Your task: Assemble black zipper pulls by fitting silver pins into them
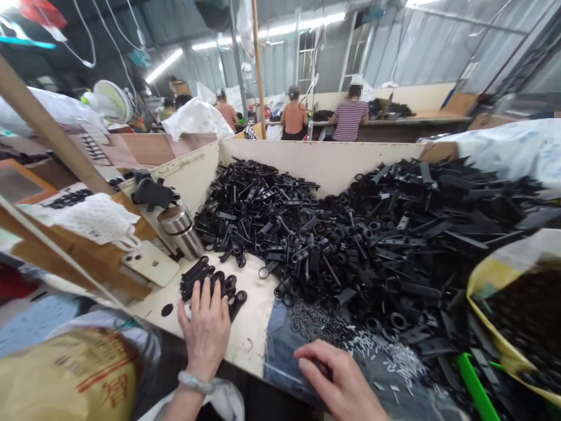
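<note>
My left hand (207,327) rests with fingers stretched out on a small group of black plastic parts (197,272), each with a ringed end, lying side by side on the pale board. It grips none of them. Over the dark cloth at the table's front edge is my right hand (335,374), its fingers half curled and the thumb and index tips apart, with nothing visible between them. Beyond it lie small dark metal pieces (315,320) and silvery pins (398,356). A large heap of black plastic parts (298,234) fills the table behind both hands.
A steel flask (180,231) and a phone (151,263) stand to the left. At right are a yellow-edged sack (491,327) of dark pieces and a green-edged container (475,386). A printed sack (65,374) lies lower left. Several people sit at a far bench.
</note>
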{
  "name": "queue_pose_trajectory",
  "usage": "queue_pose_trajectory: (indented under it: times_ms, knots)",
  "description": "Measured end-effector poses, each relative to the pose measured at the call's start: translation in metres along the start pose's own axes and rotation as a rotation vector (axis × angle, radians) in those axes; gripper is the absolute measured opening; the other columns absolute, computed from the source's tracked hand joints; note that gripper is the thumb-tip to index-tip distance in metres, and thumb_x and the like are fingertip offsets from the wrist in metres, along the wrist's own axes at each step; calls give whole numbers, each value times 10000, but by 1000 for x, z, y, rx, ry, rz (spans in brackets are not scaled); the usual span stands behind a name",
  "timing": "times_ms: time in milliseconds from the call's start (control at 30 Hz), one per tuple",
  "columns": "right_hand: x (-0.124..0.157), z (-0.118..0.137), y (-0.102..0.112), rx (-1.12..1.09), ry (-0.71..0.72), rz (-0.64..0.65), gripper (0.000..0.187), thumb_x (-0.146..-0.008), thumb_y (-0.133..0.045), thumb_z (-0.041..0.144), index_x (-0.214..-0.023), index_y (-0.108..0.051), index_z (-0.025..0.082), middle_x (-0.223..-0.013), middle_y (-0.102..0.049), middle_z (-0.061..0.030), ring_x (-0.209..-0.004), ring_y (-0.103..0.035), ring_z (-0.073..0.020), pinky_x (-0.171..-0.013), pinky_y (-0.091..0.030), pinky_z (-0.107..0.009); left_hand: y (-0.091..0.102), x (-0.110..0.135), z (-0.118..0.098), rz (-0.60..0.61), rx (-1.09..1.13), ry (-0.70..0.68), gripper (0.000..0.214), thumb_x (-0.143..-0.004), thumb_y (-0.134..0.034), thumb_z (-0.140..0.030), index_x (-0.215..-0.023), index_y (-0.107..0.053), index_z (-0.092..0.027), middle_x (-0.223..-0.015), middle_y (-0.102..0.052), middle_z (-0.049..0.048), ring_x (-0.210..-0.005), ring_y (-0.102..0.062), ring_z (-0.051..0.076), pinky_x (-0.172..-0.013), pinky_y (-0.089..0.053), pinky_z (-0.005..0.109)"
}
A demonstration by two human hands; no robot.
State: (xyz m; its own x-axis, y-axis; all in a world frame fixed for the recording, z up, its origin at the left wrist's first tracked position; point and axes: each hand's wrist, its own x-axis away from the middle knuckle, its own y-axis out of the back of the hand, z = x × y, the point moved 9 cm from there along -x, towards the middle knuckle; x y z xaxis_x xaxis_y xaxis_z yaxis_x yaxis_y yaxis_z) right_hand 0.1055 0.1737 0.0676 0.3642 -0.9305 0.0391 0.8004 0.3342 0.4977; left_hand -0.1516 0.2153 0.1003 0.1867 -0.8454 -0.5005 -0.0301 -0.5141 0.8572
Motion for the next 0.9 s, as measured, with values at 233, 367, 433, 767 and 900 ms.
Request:
queue_pose_trajectory:
  times_ms: [233,367,433,767,900]
  knots:
    - [-80,45,8,644,108,-31,283,-1005,-528,167,-1256,-647,218,-1100,-744,-74,-905,-751,-216,-764,-553,-291,-16,-5,7,-47,10,18,465,-1064,-320,-256,-1382,-614,-86,-1483,-578,211,-1391,-497,349,-1191,-234,572]
    - [-124,49,-7,751,120,1,152,-930,-603,132,-1035,-706,168,-937,-763,-104,-765,-758,-237,-639,-552,-290,8,-3,12,-226,141,48,461,-1038,-406,-325,-1391,-606,-107,-1511,-536,238,-1465,-391,401,-1198,-136,646]
    - [-129,48,-4,762,145,-13,97,-929,-619,149,-948,-710,175,-915,-765,-92,-762,-757,-227,-634,-550,-277,16,3,9,-248,304,51,451,-996,-494,-383,-1334,-651,-129,-1497,-547,229,-1459,-398,402,-1203,-192,606]
    - [-15,14,59,342,254,-435,217,-1002,-561,242,-1192,-660,208,-964,-778,-37,-627,-701,-134,-630,-574,-211,-64,87,-150,945,1794,970,553,-706,-855,-542,-1086,-745,-156,-971,-801,126,-838,-749,253,-717,-581,333]
    - [31,-12,45,156,257,-542,222,-988,-594,273,-1195,-662,229,-904,-778,-12,-470,-627,-107,-490,-529,-190,-62,92,-187,1027,1921,1051,454,-730,-881,-385,-1096,-744,-154,-1078,-795,136,-932,-734,239,-795,-579,320]
